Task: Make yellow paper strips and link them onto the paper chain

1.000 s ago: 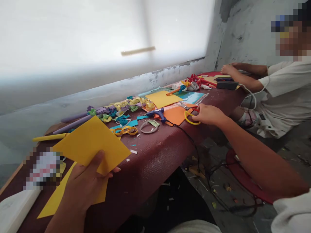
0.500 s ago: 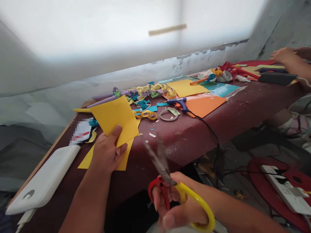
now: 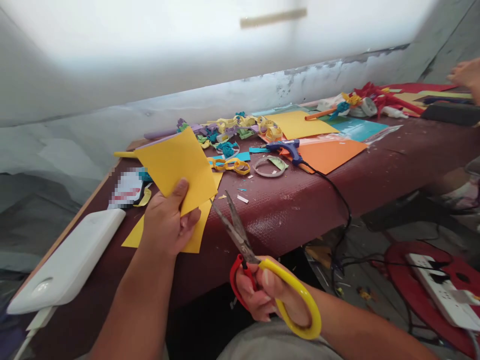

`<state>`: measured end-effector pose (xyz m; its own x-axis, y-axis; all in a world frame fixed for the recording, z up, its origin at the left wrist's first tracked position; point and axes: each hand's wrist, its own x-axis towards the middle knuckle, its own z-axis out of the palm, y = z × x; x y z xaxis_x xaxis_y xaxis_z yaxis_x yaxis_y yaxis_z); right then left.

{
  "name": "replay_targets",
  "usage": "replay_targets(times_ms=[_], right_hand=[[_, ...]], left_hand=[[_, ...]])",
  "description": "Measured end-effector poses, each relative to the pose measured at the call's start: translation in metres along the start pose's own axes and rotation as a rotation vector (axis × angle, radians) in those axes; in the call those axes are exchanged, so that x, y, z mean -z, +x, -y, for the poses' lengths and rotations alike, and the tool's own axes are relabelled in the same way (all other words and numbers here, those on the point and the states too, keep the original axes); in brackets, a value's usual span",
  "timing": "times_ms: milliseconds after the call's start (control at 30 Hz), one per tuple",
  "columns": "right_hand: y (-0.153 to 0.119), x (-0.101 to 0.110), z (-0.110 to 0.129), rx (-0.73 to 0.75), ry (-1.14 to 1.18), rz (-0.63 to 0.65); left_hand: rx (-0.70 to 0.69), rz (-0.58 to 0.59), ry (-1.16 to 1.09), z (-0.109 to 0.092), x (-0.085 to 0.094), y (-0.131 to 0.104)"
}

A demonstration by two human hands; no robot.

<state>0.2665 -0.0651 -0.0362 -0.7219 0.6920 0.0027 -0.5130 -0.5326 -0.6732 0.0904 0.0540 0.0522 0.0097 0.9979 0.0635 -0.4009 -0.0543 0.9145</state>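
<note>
Between thumb and fingers, my left hand (image 3: 167, 220) pinches a yellow paper square (image 3: 178, 167), held up above the table. Beneath it, a larger yellow sheet (image 3: 193, 242) lies on the tabletop, partly covered by my hand. My right hand (image 3: 268, 287) grips scissors (image 3: 294, 295) with one red and one yellow handle, fingers through the loops. Their blades are parted, tips pointing up and left, close to the square's lower right corner but seemingly apart from it. Small paper scraps (image 3: 243, 199) lie just beyond the blades.
On the dark red table (image 3: 300, 215) are a blue glue gun (image 3: 287, 146) with a black cord, a roll of tape (image 3: 270, 166), orange paper (image 3: 333, 155), paper chains (image 3: 232, 166) and a white power bank (image 3: 71, 255). Another person's hand (image 3: 467, 75) shows far right. A power strip (image 3: 444, 290) sits below.
The scissors have swung up and left toward the yellow square, and their blades look sharper now. My left hand still holds the square. The view has shifted slightly; the other person's hand has moved right.
</note>
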Motion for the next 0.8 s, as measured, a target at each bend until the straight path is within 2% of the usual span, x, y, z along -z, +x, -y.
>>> replay_targets(times_ms=[133,300,400,600,800], right_hand=[[-0.006,-0.010,0.008,0.077,0.001,-0.042],[-0.005,-0.004,0.008,0.126,-0.026,0.060],[-0.006,-0.002,0.009,0.163,0.027,0.078],[-0.015,-0.002,0.019,0.148,0.107,0.083],[-0.024,0.002,0.024,0.129,0.091,0.084]], left_hand=[[-0.021,0.003,-0.022,0.001,0.000,0.001],[-0.028,-0.023,-0.004,0.000,-0.003,-0.003],[-0.053,-0.009,0.014,0.002,-0.005,-0.007],[-0.076,0.042,0.080,0.007,-0.006,-0.008],[-0.053,0.090,0.154,0.008,0.002,-0.008]])
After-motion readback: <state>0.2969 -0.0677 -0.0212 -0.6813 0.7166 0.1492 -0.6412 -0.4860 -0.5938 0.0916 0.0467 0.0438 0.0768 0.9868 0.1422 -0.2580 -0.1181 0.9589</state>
